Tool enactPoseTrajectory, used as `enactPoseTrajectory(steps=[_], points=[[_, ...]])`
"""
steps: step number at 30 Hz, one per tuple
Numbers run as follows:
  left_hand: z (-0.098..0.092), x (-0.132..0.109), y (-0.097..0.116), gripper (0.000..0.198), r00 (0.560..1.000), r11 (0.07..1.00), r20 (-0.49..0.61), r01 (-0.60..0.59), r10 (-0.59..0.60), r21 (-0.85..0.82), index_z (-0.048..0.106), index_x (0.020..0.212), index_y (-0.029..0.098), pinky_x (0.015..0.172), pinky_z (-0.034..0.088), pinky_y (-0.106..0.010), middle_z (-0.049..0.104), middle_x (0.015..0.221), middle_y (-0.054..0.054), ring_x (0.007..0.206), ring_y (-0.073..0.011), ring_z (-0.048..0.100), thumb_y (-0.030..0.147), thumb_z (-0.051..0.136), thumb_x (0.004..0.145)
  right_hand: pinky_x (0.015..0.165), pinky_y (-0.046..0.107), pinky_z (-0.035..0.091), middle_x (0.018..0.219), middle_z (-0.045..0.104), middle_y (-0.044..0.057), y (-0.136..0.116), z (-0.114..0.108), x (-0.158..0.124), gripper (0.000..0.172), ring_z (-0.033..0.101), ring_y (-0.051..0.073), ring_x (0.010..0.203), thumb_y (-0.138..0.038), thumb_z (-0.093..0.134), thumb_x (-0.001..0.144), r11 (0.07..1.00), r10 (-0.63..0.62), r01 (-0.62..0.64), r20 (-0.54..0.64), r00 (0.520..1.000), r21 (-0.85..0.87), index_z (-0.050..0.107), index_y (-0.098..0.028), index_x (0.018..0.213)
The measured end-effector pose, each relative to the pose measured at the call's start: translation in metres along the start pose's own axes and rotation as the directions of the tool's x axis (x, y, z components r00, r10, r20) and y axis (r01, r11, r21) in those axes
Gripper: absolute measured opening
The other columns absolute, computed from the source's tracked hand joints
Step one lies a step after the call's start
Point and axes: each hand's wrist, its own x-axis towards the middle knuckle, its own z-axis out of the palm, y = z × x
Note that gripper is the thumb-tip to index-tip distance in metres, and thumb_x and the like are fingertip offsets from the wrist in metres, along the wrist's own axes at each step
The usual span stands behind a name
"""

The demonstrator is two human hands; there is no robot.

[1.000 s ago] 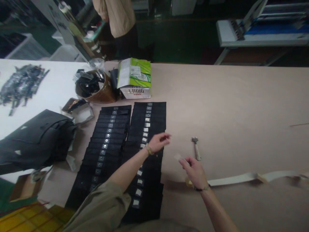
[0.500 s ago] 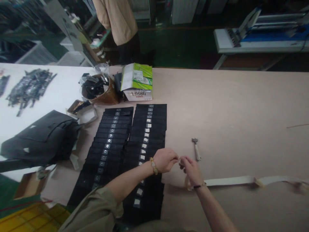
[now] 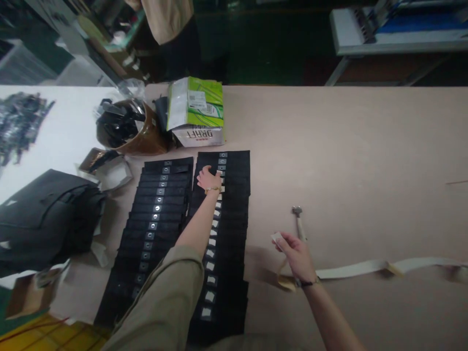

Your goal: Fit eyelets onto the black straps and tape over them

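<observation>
My left hand [image 3: 209,180] rests on the right column of black fabric pieces [image 3: 234,207], near its far end. Its fingers are apart, and a fingertip touches a small white patch [image 3: 219,173]. Several similar white patches run down this column towards me. Between the thumb and fingers of my right hand [image 3: 298,253] is a small white sticker [image 3: 277,237]. Below that wrist, a curled, cream-coloured strip end [image 3: 287,282] joins a long white strip [image 3: 351,269]. Just beyond the right hand lies a small tool with a metal head [image 3: 297,210] and pale handle, partly hidden.
Left of my arm is another column of black pieces [image 3: 157,208] with small square labels. Behind stand a brown tub [image 3: 151,134] of dark parts and a green-and-white box [image 3: 204,109]. A dark fabric bag [image 3: 44,214] lies left. Across the table stands a person [image 3: 170,22].
My left hand has left my right hand and reached away to the far part of the right column. My right hand stays near its place, its white sticker now visible. The view has shifted.
</observation>
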Motion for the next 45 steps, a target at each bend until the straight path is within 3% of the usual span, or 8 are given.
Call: enactPoseTrajectory(steps=[4, 8, 20, 27, 37, 39, 43, 45], points=[[-0.03, -0.069, 0.001, 0.028, 0.864, 0.905, 0.313, -0.304, 0.394, -0.299, 0.067, 0.113, 0.022, 0.093, 0.046, -0.035, 0.068, 0.114, -0.007, 0.102, -0.0215, 0.06, 0.03, 0.061, 0.087, 0.054, 0.026, 0.043, 0.064, 0.067, 0.005, -0.016, 0.007, -0.007, 0.046, 0.053, 0.014, 0.054, -0.062, 0.069, 0.07, 0.972, -0.104, 0.102, 0.002, 0.995, -0.211, 0.063, -0.017, 0.072], [-0.068, -0.154, -0.004, 0.031, 0.295, 0.716, 0.652, -0.28, 0.699, -0.64, 0.073, 0.107, 0.018, 0.069, 0.048, -0.024, 0.074, 0.093, -0.004, 0.073, -0.0129, 0.061, 0.037, 0.067, 0.083, 0.051, 0.024, 0.035, 0.057, 0.06, 0.0, -0.026, 0.009, -0.024, 0.04, 0.048, 0.012, 0.051, -0.059, 0.063, 0.079, 0.882, -0.242, 0.247, 0.066, 0.968, -0.4, 0.06, -0.02, 0.072], [-0.117, -0.207, 0.011, 0.016, 0.108, 0.363, 0.517, -0.83, 0.849, -0.423, 0.068, 0.089, 0.02, 0.083, 0.047, -0.037, 0.07, 0.09, -0.01, 0.092, -0.024, 0.061, 0.027, 0.054, 0.091, 0.055, 0.025, 0.041, 0.068, 0.062, 0.003, -0.022, 0.008, -0.027, 0.022, 0.06, 0.017, 0.064, -0.042, 0.056, 0.075, 0.954, -0.141, 0.148, 0.046, 0.989, -0.26, 0.059, -0.02, 0.073], [-0.034, -0.054, 0.032, 0.023, 0.961, 0.979, 0.247, -0.077, 0.123, -0.19, 0.072, 0.095, 0.024, 0.091, 0.045, -0.042, 0.069, 0.105, -0.008, 0.105, -0.0267, 0.058, 0.037, 0.053, 0.091, 0.04, 0.018, 0.028, 0.076, 0.066, 0.003, -0.003, -0.01, 0.017, 0.035, 0.053, 0.011, 0.055, -0.048, 0.069, 0.06, 0.977, 0.189, -0.168, -0.169, 0.967, 0.129, 0.06, -0.018, 0.077], [0.001, -0.017, 0.025, 0.034, 0.994, 0.983, 0.002, -0.108, 0.11, -0.147, 0.064, 0.115, 0.024, 0.096, 0.043, -0.043, 0.065, 0.119, -0.009, 0.112, -0.027, 0.055, 0.029, 0.067, 0.081, 0.06, 0.026, 0.046, 0.075, 0.067, 0.003, -0.011, -0.003, 0.016, 0.048, 0.056, 0.014, 0.066, -0.049, 0.075, 0.063, 0.999, -0.048, 0.049, -0.016, 0.999, 0.024, 0.069, -0.016, 0.098], [-0.015, -0.059, 0.023, 0.029, 0.88, 0.888, 0.261, -0.295, 0.396, -0.351, 0.066, 0.112, 0.021, 0.087, 0.048, -0.033, 0.069, 0.109, -0.006, 0.097, -0.02, 0.061, 0.032, 0.063, 0.085, 0.06, 0.027, 0.044, 0.069, 0.064, 0.003, -0.019, -0.001, 0.011, 0.044, 0.054, 0.014, 0.062, -0.055, 0.072, 0.068, 0.987, -0.108, 0.105, -0.018, 0.994, -0.12, 0.069, -0.015, 0.087], [-0.056, -0.146, 0.012, 0.03, 0.275, 0.67, 0.61, -0.322, 0.743, -0.669, 0.072, 0.104, 0.019, 0.064, 0.046, -0.022, 0.073, 0.089, -0.002, 0.073, -0.0121, 0.062, 0.039, 0.067, 0.083, 0.054, 0.025, 0.036, 0.057, 0.055, -0.001, -0.031, 0.001, -0.009, 0.039, 0.046, 0.012, 0.054, -0.057, 0.065, 0.078, 0.916, -0.233, 0.22, 0.001, 0.972, -0.336, 0.059, -0.018, 0.07], [-0.076, -0.173, 0.009, 0.025, 0.218, 0.659, 0.627, -0.355, 0.748, -0.663, 0.073, 0.097, 0.018, 0.062, 0.045, -0.021, 0.072, 0.082, -0.001, 0.068, -0.0108, 0.062, 0.038, 0.066, 0.084, 0.053, 0.025, 0.036, 0.059, 0.055, -0.002, -0.035, 0.001, -0.021, 0.038, 0.048, 0.013, 0.054, -0.056, 0.06, 0.084, 0.895, -0.259, 0.273, 0.089, 0.962, -0.354, 0.061, -0.019, 0.079]])
